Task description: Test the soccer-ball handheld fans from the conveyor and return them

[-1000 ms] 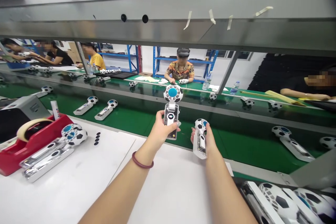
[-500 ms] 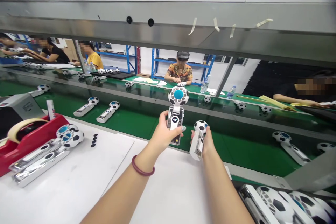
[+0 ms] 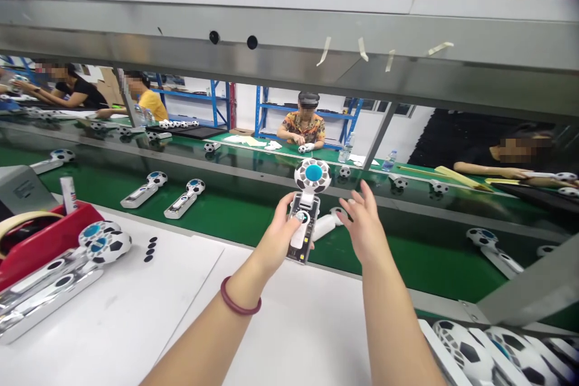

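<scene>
My left hand (image 3: 275, 241) is closed around a handheld fan (image 3: 313, 177) with a soccer-ball head, a turquoise centre and a see-through body. The fan is upright, its head facing me, and my thumb lies over the round part of its front. My right hand (image 3: 365, 226) is open above the green conveyor belt (image 3: 407, 253), fingers apart and nothing in it. A second soccer-ball fan (image 3: 324, 226) lies on the belt between my hands, partly hidden behind the held fan.
On the white work surface (image 3: 190, 313), two fans (image 3: 108, 244) lie beside a red tape dispenser (image 3: 85, 215) and several black dots (image 3: 151, 249). More fans (image 3: 470, 347) stand at lower right. A metal beam (image 3: 289, 24) crosses above. Co-workers sit across the belt.
My right hand has let go of the second fan, which now lies on the belt, and its fingers have spread. My left thumb has shifted onto the held fan's round display.
</scene>
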{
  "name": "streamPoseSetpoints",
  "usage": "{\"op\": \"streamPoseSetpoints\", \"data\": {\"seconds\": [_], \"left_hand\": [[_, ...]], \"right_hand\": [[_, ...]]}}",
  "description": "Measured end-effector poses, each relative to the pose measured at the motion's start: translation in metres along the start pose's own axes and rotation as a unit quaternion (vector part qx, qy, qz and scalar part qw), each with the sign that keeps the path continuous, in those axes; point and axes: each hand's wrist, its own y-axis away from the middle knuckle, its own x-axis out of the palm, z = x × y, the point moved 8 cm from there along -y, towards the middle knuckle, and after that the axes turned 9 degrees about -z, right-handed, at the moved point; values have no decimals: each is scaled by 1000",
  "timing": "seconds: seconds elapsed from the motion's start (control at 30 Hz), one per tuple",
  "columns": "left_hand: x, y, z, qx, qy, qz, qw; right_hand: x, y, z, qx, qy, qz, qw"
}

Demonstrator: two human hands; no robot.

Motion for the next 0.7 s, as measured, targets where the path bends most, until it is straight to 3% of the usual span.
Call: {"op": "streamPoseSetpoints", "data": {"seconds": [0.1, 0.17, 0.47, 0.6, 0.7], "left_hand": [[6, 3, 5, 8, -48, 28, 998], [10, 6, 7, 6, -67, 40, 997], [32, 17, 12, -32, -1, 111, 993], [42, 23, 10, -31, 16, 165, 986], [44, 26, 7, -22, 6, 176, 984]], "right_hand": [[41, 50, 47, -80, 4, 213, 974], [51, 73, 61, -102, 37, 266, 958], [36, 75, 82, -211, 97, 158, 960], [34, 81, 88, -231, 121, 153, 953], [34, 85, 92, -240, 105, 159, 952]]}}
